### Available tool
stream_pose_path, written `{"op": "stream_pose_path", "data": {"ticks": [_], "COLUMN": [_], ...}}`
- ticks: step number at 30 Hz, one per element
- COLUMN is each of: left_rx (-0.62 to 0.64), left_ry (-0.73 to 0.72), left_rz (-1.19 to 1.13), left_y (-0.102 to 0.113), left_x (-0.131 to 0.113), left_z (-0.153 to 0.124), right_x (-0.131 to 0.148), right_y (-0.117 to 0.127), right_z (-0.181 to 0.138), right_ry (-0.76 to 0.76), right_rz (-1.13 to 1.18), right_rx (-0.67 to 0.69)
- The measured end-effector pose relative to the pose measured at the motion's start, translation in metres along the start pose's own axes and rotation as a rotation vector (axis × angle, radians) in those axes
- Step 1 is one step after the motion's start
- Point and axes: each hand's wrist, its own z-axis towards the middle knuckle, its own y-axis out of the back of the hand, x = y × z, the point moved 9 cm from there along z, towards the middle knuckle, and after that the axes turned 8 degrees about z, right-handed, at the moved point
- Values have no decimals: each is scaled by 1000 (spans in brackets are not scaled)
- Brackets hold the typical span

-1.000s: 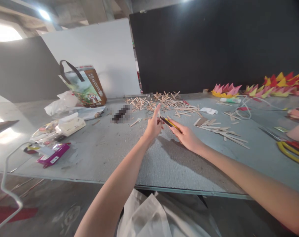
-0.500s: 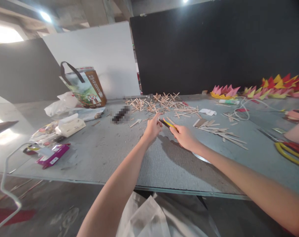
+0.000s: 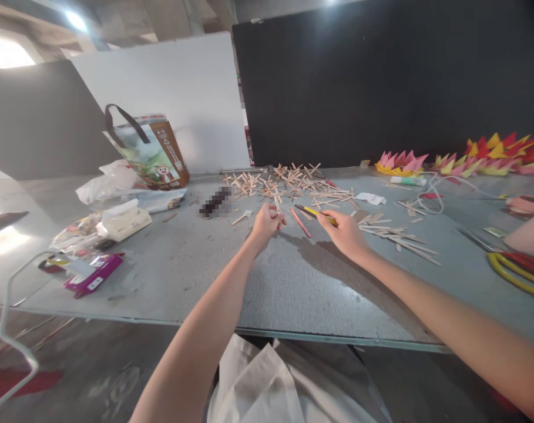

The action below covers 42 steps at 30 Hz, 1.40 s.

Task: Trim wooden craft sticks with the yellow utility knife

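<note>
My left hand (image 3: 267, 222) is curled over the grey table (image 3: 231, 282), its fingertips pinched on a small wooden stick (image 3: 277, 205) at the near edge of a heap of wooden sticks (image 3: 288, 181). My right hand (image 3: 343, 230) is closed around a yellow and black utility knife (image 3: 314, 212), whose tip points left. A thin red stick (image 3: 300, 222) lies on the table between the two hands.
A printed bag with a dark handle (image 3: 152, 154) stands at the back left beside plastic wrappers and a purple packet (image 3: 94, 275). More flat sticks (image 3: 399, 236) lie right of my hand. Folded paper flowers (image 3: 403, 161), a white cable (image 3: 443, 188) and yellow-red pliers (image 3: 520, 267) sit at right.
My left hand's raised finger has come down and curled; the hand now pinches a stick at the heap's edge. My right hand with the knife has shifted a little right, uncovering the red stick.
</note>
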Motion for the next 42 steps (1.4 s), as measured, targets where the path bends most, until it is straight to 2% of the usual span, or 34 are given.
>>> {"op": "stream_pose_path", "data": {"ticks": [5, 9, 14, 17, 22, 28, 30, 34, 38, 42], "left_rx": [50, 179, 372, 434, 354, 225, 149, 18, 15, 53], "left_ry": [-28, -78, -121, -129, -119, -88, -83, -95, -136, -121], "left_rz": [11, 34, 19, -34, -169, -243, -257, -267, -244, -193], "left_y": [6, -9, -32, -41, -50, -69, -61, -29, -13, -17], "left_x": [-7, -19, -33, -41, -45, -36, -33, -28, -28, -27], "left_z": [2, -5, -22, -29, -33, -31, -26, -15, -13, -16], "right_x": [0, 4, -9, -20, -32, -28, -26, -16, 3, 18], "right_y": [1, 3, -6, -15, -26, -31, -26, -16, -16, -20], "right_z": [-1, -2, -4, -5, -11, -13, -11, -7, -7, -9], "right_ry": [20, 15, -166, -253, -344, -345, -326, -242, -80, 52], "right_rz": [4, 13, 94, 175, 378, 510, 519, 485, 279, 156], "right_rx": [-30, -50, -1, 39, 27, 14, 3, 24, 96, 143]}}
